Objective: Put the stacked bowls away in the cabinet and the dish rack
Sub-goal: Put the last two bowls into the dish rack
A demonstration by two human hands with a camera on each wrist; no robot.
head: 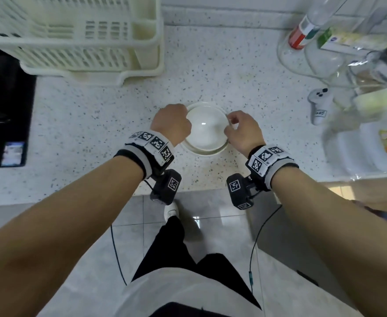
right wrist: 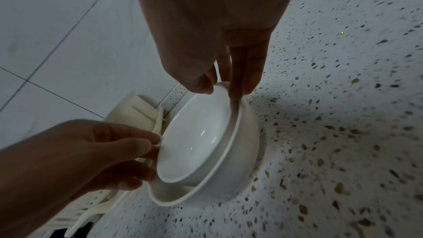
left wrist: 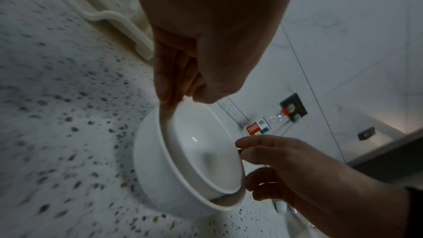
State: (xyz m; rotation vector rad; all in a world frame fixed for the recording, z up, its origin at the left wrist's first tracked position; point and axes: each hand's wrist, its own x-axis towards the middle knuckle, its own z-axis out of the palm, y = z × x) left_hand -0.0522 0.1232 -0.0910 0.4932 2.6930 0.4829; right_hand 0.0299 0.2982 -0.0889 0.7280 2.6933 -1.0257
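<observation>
Bowls sit nested on the speckled desk [head: 233,88] in the head view: inner bowl [head: 205,128] inside outer bowl [head: 210,152], the cream dish rack [head: 78,37] beyond to the left. Left hand [head: 172,124] and right hand [head: 245,131] flank the rim. The left wrist view shows left fingers [left wrist: 163,82] pinching the inner bowl's rim. The right wrist view shows right fingers [right wrist: 246,71] pinching its opposite edge, the bowl tilted in the outer one.
</observation>
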